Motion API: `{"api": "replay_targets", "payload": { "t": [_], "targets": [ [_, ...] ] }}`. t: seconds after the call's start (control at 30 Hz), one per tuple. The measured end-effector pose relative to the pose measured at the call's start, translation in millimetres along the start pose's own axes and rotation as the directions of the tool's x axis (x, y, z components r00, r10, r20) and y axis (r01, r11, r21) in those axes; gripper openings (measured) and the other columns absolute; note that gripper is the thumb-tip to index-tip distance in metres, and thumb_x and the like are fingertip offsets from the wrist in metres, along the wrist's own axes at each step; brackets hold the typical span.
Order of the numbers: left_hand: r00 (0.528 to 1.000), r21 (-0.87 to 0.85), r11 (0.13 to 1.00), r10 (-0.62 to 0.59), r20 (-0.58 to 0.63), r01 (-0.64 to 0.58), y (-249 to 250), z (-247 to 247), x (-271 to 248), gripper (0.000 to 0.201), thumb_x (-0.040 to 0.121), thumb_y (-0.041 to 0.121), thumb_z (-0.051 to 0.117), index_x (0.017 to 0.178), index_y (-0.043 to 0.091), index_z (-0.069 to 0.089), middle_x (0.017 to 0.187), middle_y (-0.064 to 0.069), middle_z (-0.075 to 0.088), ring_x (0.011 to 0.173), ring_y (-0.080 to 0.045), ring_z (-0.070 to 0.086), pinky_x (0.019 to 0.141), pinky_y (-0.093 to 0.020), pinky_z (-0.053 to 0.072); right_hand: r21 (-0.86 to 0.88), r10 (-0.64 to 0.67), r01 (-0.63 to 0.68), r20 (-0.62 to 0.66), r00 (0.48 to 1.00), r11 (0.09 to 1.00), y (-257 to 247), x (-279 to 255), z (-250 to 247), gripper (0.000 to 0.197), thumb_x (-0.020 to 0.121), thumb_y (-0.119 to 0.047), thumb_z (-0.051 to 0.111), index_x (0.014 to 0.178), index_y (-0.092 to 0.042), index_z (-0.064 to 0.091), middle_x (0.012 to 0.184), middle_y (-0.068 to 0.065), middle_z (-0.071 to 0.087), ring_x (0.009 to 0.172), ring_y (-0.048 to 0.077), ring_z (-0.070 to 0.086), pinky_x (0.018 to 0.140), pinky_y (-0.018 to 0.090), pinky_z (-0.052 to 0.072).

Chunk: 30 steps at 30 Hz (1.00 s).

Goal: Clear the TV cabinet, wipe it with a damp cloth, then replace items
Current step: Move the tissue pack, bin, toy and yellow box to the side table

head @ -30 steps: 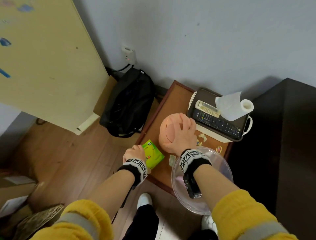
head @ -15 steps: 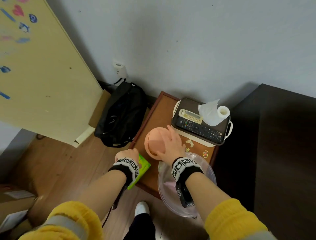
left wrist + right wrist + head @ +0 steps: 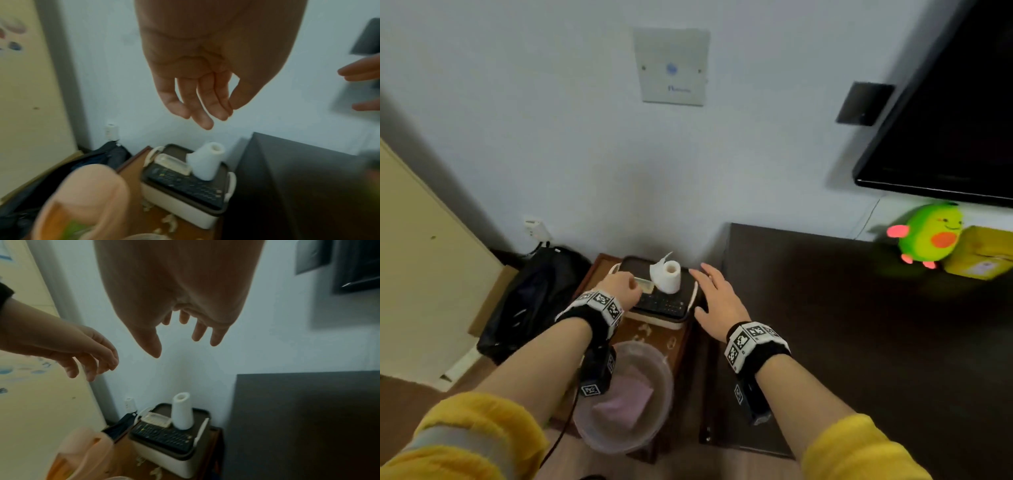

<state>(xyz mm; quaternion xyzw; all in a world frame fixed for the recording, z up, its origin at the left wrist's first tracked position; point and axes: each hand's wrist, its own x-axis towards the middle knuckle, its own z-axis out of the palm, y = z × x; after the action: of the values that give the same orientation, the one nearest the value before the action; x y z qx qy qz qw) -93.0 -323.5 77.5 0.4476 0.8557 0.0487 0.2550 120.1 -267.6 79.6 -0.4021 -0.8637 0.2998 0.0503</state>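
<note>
Item 1. TV cabinet [image 3: 859,308]: dark top, left and near part bare; at its far right edge a green plush toy [image 3: 928,236] and a yellow box [image 3: 983,257] stand under the television [image 3: 945,102].

Item 2. Side desk [image 3: 599,270], brown, just beside the cabinet's left end. At its far edge a lidded storage box [image 3: 654,317] carries a black remote [image 3: 661,303], a pale remote [image 3: 645,284] and a tissue roll [image 3: 666,277], upright. At its near edge a clear basin [image 3: 654,411] holds a pink cloth [image 3: 625,399]. A peach-coloured item [image 3: 86,194], blurred, shows in the wrist views only, with something green under it.

Item 3. Left hand [image 3: 619,287]: above the box's left end, grip loose, fingers hanging part-curled, holding nothing.

Item 4. Right hand [image 3: 717,301]: above the box's right end, grip wide, fingers spread, holding nothing.

Item 5. Black bag [image 3: 530,301] on the floor against the wall.

Progress, as judged: clearing largely done but unfinished, since the toy and yellow box stay on the cabinet. Cloth not yet taken up; wiping and replacing appear all to come.
</note>
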Motion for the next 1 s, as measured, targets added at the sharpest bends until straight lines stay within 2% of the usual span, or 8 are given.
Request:
{"api": "replay_targets", "payload": {
  "t": [0.17, 0.27, 0.4, 0.5, 0.7, 0.77, 0.87, 1.0],
  "targets": [
    [0.980, 0.052, 0.979, 0.194, 0.037, -0.195, 156.6, 33.6, -25.8, 0.020, 0.088, 0.029, 0.051, 0.096, 0.017, 0.065, 0.108, -0.009, 0.067, 0.107, -0.028, 0.060, 0.096, -0.032, 0.043, -0.042, 0.108, -0.111, -0.070, 0.992, 0.993, 88.1, -78.7, -98.0, 0.063, 0.089, -0.015, 0.053, 0.145, -0.030, 0.028, 0.156, -0.011, 0.011, 0.137, 0.018, 0.029, 0.106, 0.038, 0.038],
    [0.938, 0.084, 0.940, 0.318, 0.137, -0.330, 240.0, 57.6, -40.6, 0.024, 0.089, 0.032, 0.050, 0.102, 0.018, 0.064, 0.112, -0.007, 0.065, 0.105, -0.029, 0.061, 0.088, -0.034, 0.047, -0.042, 0.216, -0.224, -0.142, 0.966, 0.974, 137.7, -121.9, -142.7, 0.061, 0.089, -0.015, 0.054, 0.144, -0.028, 0.031, 0.156, -0.011, 0.013, 0.135, 0.018, 0.031, 0.106, 0.036, 0.038],
    [0.875, 0.158, 0.871, 0.424, 0.235, -0.464, 323.4, 83.0, -54.2, 0.020, 0.088, 0.031, 0.047, 0.096, 0.021, 0.063, 0.109, -0.006, 0.064, 0.101, -0.029, 0.061, 0.083, -0.033, 0.047, 0.009, 0.370, -0.376, -0.212, 0.905, 0.926, 194.3, -163.5, -179.0, 0.060, 0.089, -0.015, 0.054, 0.144, -0.026, 0.032, 0.155, -0.010, 0.014, 0.135, 0.018, 0.031, 0.105, 0.038, 0.038],
    [0.832, 0.169, 0.827, 0.485, 0.268, -0.536, 367.1, 93.5, -51.3, 0.012, 0.086, 0.032, 0.046, 0.083, 0.027, 0.057, 0.107, -0.004, 0.065, 0.099, -0.027, 0.061, 0.085, -0.034, 0.049, 0.062, 0.445, -0.442, -0.205, 0.872, 0.895, 227.5, -174.8, -198.4, 0.062, 0.088, -0.015, 0.056, 0.144, -0.025, 0.031, 0.155, -0.009, 0.015, 0.135, 0.020, 0.032, 0.105, 0.040, 0.039],
    [0.790, 0.156, 0.786, 0.545, 0.282, -0.598, 431.5, 94.9, -22.0, 0.011, 0.085, 0.030, 0.048, 0.082, 0.027, 0.058, 0.105, -0.001, 0.065, 0.098, -0.027, 0.061, 0.086, -0.033, 0.049, 0.095, 0.589, -0.584, -0.217, 0.778, 0.806, 277.6, -152.7, -244.9, 0.070, 0.087, -0.018, 0.056, 0.147, -0.027, 0.022, 0.148, -0.001, 0.034, 0.130, 0.026, 0.040, 0.101, 0.045, 0.041],
    [0.787, 0.126, 0.791, 0.551, 0.276, -0.598, 448.3, 90.7, -9.1, 0.011, 0.087, 0.028, 0.047, 0.080, 0.027, 0.056, 0.103, -0.002, 0.065, 0.098, -0.027, 0.061, 0.086, -0.033, 0.048, 0.096, 0.631, -0.626, -0.205, 0.748, 0.774, 292.6, -140.1, -256.7, 0.062, 0.087, -0.021, 0.053, 0.144, -0.026, 0.028, 0.139, 0.000, 0.047, 0.125, 0.026, 0.047, 0.098, 0.044, 0.045],
    [0.782, 0.019, 0.806, 0.568, 0.259, -0.592, 473.8, 87.6, 9.4, 0.019, 0.087, 0.021, 0.044, 0.070, 0.025, 0.054, 0.090, -0.004, 0.066, 0.093, -0.028, 0.065, 0.085, -0.034, 0.052, 0.126, 0.681, -0.669, -0.155, 0.716, 0.732, 317.3, -123.5, -270.7, 0.040, 0.089, -0.025, 0.049, 0.129, -0.025, 0.050, 0.126, 0.001, 0.058, 0.114, 0.025, 0.057, 0.092, 0.035, 0.048],
    [0.779, -0.240, 0.798, 0.597, 0.191, -0.552, 515.6, 96.9, 31.5, 0.016, 0.089, 0.018, 0.049, 0.078, 0.021, 0.061, 0.088, -0.008, 0.070, 0.090, -0.029, 0.066, 0.088, -0.042, 0.053, 0.268, 0.659, -0.625, -0.050, 0.751, 0.733, 359.9, -105.7, -287.7, 0.027, 0.086, -0.021, 0.056, 0.112, -0.023, 0.062, 0.115, 0.006, 0.064, 0.105, 0.024, 0.061, 0.091, 0.032, 0.049]
  ]
}}
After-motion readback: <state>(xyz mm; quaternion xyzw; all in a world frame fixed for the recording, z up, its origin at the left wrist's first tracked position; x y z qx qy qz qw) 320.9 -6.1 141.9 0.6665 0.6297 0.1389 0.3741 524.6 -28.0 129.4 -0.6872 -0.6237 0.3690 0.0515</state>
